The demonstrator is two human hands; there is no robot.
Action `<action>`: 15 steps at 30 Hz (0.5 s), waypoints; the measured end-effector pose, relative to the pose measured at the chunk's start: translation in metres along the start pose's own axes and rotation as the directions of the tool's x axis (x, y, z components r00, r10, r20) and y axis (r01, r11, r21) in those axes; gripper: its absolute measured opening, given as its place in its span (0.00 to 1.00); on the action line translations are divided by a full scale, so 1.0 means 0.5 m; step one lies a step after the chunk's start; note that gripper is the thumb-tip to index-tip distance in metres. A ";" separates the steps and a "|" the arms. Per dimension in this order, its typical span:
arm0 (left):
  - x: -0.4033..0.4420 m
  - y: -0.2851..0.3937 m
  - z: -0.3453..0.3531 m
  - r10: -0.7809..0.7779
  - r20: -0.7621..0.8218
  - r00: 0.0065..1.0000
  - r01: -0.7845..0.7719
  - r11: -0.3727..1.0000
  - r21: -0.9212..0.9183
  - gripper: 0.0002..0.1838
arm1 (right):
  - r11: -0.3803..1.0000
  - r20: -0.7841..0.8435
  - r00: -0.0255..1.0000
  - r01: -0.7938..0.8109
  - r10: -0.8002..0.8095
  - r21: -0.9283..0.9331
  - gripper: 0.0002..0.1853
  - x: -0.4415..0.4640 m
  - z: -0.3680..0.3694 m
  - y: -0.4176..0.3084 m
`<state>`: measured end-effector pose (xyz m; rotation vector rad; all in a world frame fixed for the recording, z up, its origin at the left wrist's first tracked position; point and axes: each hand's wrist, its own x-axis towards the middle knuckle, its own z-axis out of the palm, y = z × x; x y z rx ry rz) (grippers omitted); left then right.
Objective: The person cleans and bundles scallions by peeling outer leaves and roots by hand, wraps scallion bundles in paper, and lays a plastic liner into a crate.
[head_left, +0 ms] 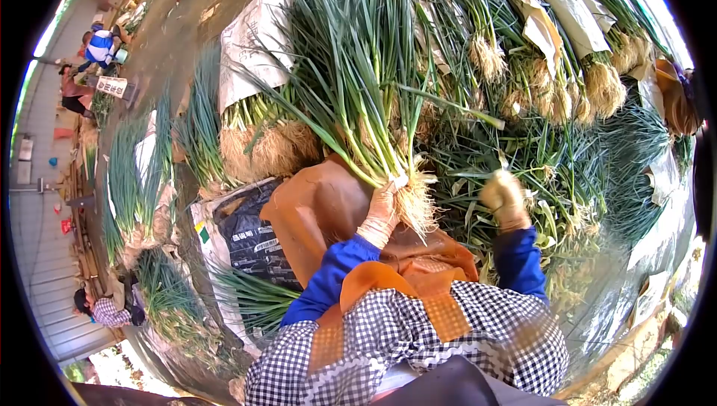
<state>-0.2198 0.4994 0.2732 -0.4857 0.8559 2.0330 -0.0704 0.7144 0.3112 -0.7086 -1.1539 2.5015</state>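
My left hand [381, 214] is closed round a bunch of green onions [366, 100], just above their pale, stringy roots. The long green leaves fan upward and away from me, and the roots hang over the orange-brown apron on my lap. To the right, my right hand [506, 200] is curled into a fist, slightly blurred, apart from the bunch. Whatever its fingers pinch is too small to make out. A loose leaf [455, 105] with a pale end slants between the bunch and that hand. Below lies a heap of stripped leaves [549, 163].
Wrapped onion bundles [269, 148] lie at the upper left, and several more bundles [553, 92] line the upper right. A black printed sack [254, 230] is beside my left knee. Other people [101, 46] sit at work along the far left.
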 end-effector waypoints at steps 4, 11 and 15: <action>0.028 -0.013 -0.036 -0.031 0.050 0.998 0.032 0.999 -0.036 0.13 | 0.049 -0.104 0.919 -0.093 -0.379 -0.994 0.11 0.048 -0.142 -0.063; 0.014 -0.006 -0.021 -0.018 0.108 0.994 0.021 0.999 -0.026 0.15 | 0.431 0.464 0.882 0.451 -0.082 -0.781 0.17 0.148 0.176 0.096; 0.031 -0.010 -0.039 0.000 0.038 0.999 0.007 0.983 -0.181 0.15 | -0.039 0.591 0.798 0.591 -0.116 -0.806 0.16 0.162 0.174 0.140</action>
